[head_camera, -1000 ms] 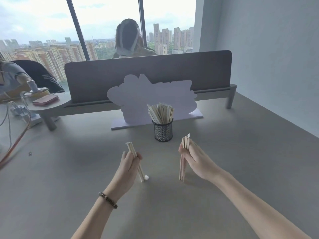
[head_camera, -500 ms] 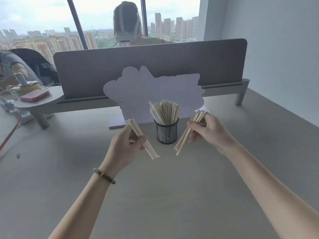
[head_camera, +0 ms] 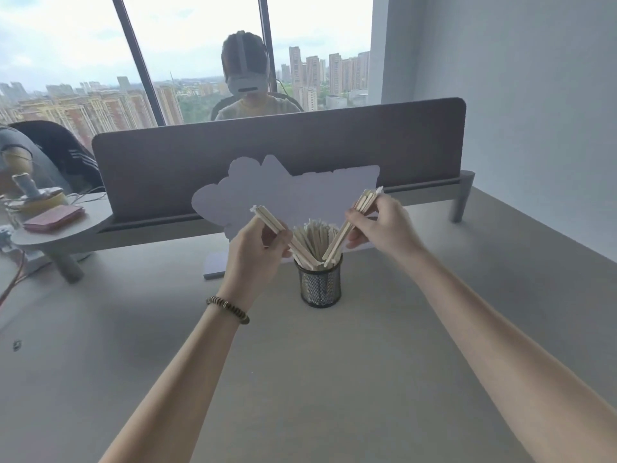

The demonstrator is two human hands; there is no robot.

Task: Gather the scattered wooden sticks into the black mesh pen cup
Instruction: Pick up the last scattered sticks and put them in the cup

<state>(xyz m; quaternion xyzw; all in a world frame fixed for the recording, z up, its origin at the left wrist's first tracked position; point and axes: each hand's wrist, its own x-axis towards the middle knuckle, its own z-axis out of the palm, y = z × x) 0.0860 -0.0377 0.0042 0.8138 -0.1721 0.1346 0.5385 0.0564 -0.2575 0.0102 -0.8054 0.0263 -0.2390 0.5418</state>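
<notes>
The black mesh pen cup [head_camera: 320,285] stands upright on the grey desk, with several wooden sticks [head_camera: 314,237] standing in it. My left hand [head_camera: 255,253], just left of the cup, is shut on a small bundle of sticks [head_camera: 268,217] slanting down-right, its lower end at the cup's rim. On the cup's right, my right hand [head_camera: 382,225] holds another bundle of sticks [head_camera: 347,228] slanting down-left, with its lower tips at the rim too. The two bundles form a V over the cup.
A white cut-out board [head_camera: 287,195] stands right behind the cup, before a dark desk divider [head_camera: 277,155]. A person sits beyond the divider [head_camera: 248,78]. A small round shelf [head_camera: 63,225] with a pink item and cables is at the left; a wall is at the right.
Both hands lifted their stick bundles off the desk and moved them forward and inward, until the lower ends reached the cup's mouth.
</notes>
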